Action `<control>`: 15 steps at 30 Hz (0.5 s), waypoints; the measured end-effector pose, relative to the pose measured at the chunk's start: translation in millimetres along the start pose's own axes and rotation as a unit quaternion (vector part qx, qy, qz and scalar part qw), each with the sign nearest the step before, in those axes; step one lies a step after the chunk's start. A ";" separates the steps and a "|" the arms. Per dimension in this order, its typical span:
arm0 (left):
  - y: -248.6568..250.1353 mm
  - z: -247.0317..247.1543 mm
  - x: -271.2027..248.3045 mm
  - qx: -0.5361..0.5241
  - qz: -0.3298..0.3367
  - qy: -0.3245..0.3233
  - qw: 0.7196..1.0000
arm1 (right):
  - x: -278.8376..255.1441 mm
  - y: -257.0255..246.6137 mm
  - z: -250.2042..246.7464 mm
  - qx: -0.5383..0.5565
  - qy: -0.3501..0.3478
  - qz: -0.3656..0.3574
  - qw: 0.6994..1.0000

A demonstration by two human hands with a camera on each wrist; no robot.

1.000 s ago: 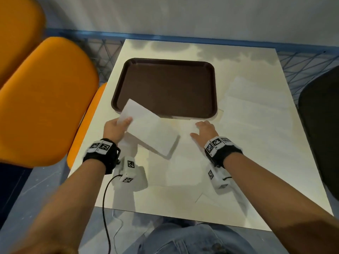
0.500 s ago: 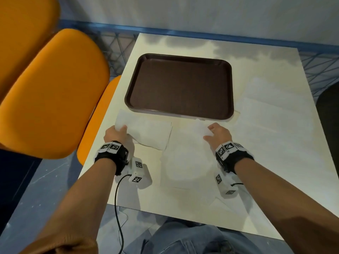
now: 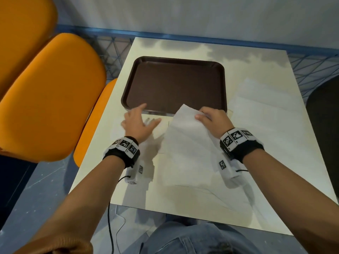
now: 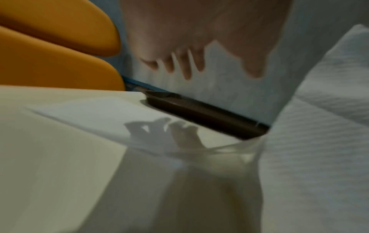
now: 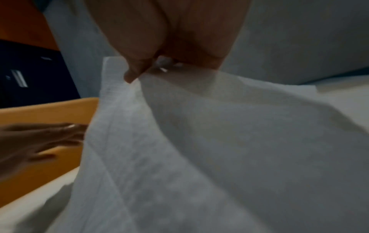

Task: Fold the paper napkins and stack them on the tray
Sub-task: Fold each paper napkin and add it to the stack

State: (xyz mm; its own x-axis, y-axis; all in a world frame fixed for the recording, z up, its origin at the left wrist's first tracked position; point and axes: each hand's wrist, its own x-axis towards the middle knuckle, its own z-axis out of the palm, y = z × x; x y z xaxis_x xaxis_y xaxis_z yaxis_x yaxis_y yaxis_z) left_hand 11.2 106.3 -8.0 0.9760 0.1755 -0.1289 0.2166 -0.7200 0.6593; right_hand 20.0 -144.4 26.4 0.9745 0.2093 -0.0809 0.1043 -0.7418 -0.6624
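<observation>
The dark brown tray (image 3: 174,70) lies empty at the middle of the table. My right hand (image 3: 200,114) pinches the far edge of a white napkin (image 3: 185,142) between thumb and fingers (image 5: 137,71) and holds that edge raised above the table, just in front of the tray; the rest of the sheet (image 5: 199,149) slopes down toward me. My left hand (image 3: 149,114) hovers with fingers (image 4: 187,69) spread, holding nothing, over a folded napkin (image 4: 89,113) that lies flat on the table by the tray's near left corner.
More unfolded white napkins (image 3: 266,110) lie spread on the table to the right of the tray. Orange chairs (image 3: 51,107) stand close along the table's left edge and a black chair (image 3: 324,114) along the right. A cable (image 3: 110,226) hangs from my left wrist.
My left hand laid the folded napkin down in front of the tray, let it go and moved right with fingers spread. My right hand pinched the far edge of another napkin and lifted it.
</observation>
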 end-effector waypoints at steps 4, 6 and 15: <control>40.7 10.3 -12.2 -0.192 0.023 -0.194 0.962 | 1.4 -21.6 -27.0 0.036 -0.006 -0.058 0.998; 52.3 13.7 -15.8 -0.212 0.005 -0.218 0.953 | 2.6 -26.1 -38.1 0.053 0.011 -0.057 0.997; 60.1 19.0 -23.2 -0.421 -0.028 -0.166 0.892 | -17.6 14.0 -55.2 0.193 0.066 0.112 0.973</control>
State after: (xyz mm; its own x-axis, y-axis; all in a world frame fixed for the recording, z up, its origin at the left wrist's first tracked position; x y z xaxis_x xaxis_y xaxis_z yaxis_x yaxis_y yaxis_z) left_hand 2.0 46.1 20.5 0.9473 -0.1137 -0.2994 0.3080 0.0663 0.9491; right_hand 15.3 -193.7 59.7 0.9838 -0.0324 -0.1761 -0.1711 -0.4595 -0.8716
